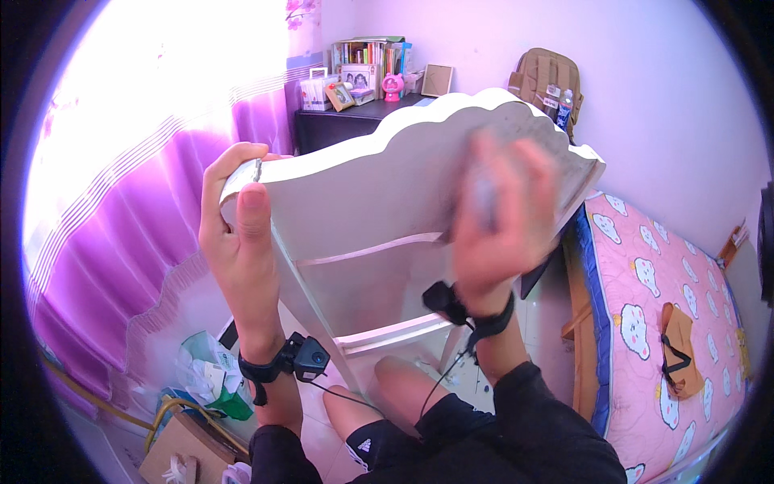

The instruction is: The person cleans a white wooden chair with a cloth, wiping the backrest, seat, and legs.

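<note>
Before me stands a white piece of furniture (pixel 338 199) with a scalloped top edge, a wide upper panel and rails below, tilted in view. My left hand (pixel 242 212) grips its upper left corner, thumb on the near face and fingers behind; the paint there looks chipped. Over the right part of the panel, my right hand (pixel 508 212) is blurred by motion. A small greyish thing (pixel 485 196) shows between its thumb and fingers, too blurred to name. Dark smudges mark the panel beside and above this hand.
Behind, a dark desk (pixel 351 121) bears books (pixel 375 54), photo frames and a pink figure (pixel 392 88). A brown backpack (pixel 544 72) leans on the wall. At right is a bed (pixel 659 272) with a tan bag (pixel 680 351); at lower left, plastic bags (pixel 208 369) and a cardboard box (pixel 175 444).
</note>
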{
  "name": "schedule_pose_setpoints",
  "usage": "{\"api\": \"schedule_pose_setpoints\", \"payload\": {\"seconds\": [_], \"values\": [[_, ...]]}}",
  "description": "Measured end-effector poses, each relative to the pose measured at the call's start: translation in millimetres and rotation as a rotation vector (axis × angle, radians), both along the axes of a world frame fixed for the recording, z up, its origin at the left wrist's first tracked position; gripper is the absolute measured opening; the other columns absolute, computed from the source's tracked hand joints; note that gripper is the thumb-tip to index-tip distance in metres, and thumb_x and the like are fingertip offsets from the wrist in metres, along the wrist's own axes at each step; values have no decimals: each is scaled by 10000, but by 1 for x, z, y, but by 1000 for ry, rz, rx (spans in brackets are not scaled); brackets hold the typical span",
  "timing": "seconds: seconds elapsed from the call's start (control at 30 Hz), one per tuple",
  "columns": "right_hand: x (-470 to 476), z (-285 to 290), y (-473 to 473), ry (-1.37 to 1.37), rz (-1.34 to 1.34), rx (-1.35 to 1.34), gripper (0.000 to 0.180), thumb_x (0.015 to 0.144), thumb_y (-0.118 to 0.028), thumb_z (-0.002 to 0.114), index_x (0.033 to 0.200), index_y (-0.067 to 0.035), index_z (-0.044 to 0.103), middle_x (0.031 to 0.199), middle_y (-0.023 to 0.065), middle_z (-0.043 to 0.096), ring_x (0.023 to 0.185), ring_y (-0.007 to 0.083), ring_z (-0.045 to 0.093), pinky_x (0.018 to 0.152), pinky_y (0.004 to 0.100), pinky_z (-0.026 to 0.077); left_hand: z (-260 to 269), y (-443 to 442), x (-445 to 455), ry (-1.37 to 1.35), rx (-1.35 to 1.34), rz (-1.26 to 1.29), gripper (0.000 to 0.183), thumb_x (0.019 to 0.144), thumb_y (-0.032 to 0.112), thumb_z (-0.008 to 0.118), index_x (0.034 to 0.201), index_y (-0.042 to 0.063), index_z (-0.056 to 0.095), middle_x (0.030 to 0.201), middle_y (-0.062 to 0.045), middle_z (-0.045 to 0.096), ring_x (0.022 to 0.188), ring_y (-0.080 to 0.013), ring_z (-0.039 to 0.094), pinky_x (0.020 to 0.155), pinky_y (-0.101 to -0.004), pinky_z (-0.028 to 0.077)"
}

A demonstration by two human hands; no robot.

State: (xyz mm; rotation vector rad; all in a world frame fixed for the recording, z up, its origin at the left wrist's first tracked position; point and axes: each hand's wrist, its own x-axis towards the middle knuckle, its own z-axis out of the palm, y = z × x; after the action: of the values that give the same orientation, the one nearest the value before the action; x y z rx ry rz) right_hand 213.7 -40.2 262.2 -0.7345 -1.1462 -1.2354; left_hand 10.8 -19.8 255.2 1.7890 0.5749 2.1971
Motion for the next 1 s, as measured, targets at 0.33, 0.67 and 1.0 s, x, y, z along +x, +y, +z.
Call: {"api": "schedule_pose_setpoints", "payload": {"seconds": [0.33,0.67,1.0], "values": [[6,15,-3,59,217,13,345,650,106,692,982,13,696,893,144,599,809,281,617,738,339,505,1,3,2,0,-7,24,542,929,524,540,1145,27,566,986,-80,626,915,-140,574,810,-249,446],[10,21,-2,106,164,62,355,648,100,685,991,8,699,900,148,597,795,272,611,713,349,502,1,-2,4,-18,-31,27,550,930,517,542,1148,13,558,991,-82,624,907,-133,573,805,-239,446],[20,17,-4,258,180,66,340,652,62,660,989,28,682,890,152,590,809,297,613,741,356,497,1,2,8,-32,-27,-51,570,924,532,537,1173,20,542,980,-84,621,925,-149,589,817,-254,463]]}}
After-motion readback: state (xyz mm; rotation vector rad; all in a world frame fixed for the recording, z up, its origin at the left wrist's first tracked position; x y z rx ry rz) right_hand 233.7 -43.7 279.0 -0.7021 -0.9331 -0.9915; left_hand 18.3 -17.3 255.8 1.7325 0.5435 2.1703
